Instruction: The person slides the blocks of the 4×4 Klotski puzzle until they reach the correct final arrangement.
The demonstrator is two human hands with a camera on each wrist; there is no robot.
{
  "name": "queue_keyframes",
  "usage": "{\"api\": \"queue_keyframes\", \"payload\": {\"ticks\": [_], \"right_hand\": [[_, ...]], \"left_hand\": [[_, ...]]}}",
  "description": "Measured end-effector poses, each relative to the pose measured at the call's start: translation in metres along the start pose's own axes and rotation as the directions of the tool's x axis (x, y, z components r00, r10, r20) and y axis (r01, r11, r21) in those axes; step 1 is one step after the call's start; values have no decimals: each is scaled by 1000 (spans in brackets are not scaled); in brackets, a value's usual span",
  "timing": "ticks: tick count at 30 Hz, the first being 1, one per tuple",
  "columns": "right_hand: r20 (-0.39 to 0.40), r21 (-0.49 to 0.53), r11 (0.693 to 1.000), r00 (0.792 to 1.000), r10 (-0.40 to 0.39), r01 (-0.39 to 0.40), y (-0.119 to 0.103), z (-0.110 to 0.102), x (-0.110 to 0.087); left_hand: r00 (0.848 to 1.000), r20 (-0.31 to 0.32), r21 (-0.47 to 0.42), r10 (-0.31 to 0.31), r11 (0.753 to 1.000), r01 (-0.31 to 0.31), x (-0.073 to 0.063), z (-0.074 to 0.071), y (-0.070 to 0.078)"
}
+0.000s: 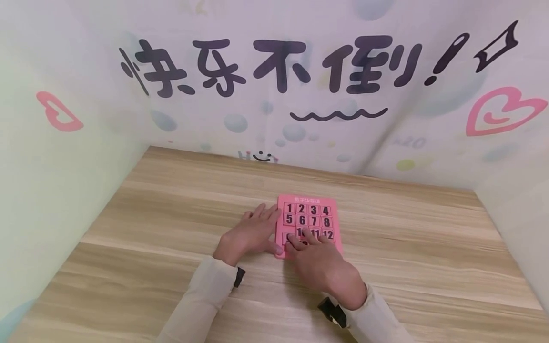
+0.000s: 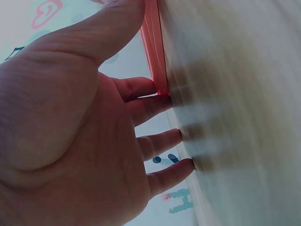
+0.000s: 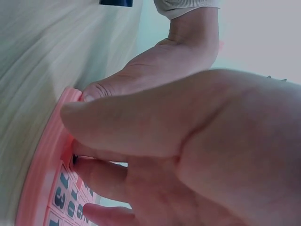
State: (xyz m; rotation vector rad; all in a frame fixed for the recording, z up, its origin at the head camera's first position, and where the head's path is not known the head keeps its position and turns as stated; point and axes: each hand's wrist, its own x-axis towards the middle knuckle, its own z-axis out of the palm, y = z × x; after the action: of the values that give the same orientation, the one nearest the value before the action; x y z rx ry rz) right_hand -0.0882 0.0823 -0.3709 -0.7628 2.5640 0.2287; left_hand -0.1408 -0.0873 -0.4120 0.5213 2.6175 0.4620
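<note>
A pink sliding number puzzle (image 1: 308,200) lies flat on the wooden table, its black-numbered tiles facing up. Rows 1 to 4 and 5 to 8 show fully; lower tiles are partly covered. A pink gap appears below tile 5, above the partly hidden tile 9. My left hand (image 1: 253,234) rests at the puzzle's left edge, fingers spread, thumb at the near left corner. In the left wrist view, fingertips (image 2: 162,101) touch the frame's side and the table. My right hand (image 1: 319,264) lies over the near part, fingertips (image 3: 87,165) on the tiles.
The wooden table (image 1: 171,200) surrounds the puzzle. Behind it stands a white printed backdrop (image 1: 240,105) with dark characters and hearts, and pale walls close in both sides. Dark wrist devices (image 1: 332,312) show at the light sleeves (image 1: 379,319).
</note>
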Motion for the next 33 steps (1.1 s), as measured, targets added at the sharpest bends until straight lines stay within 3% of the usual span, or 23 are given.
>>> {"api": "queue_keyframes", "payload": {"ticks": [33], "right_hand": [[-41,103,995,999,0,4,11,3,9]], "left_hand": [[1000,2,7,0,1000,0,0,-2,1]]}}
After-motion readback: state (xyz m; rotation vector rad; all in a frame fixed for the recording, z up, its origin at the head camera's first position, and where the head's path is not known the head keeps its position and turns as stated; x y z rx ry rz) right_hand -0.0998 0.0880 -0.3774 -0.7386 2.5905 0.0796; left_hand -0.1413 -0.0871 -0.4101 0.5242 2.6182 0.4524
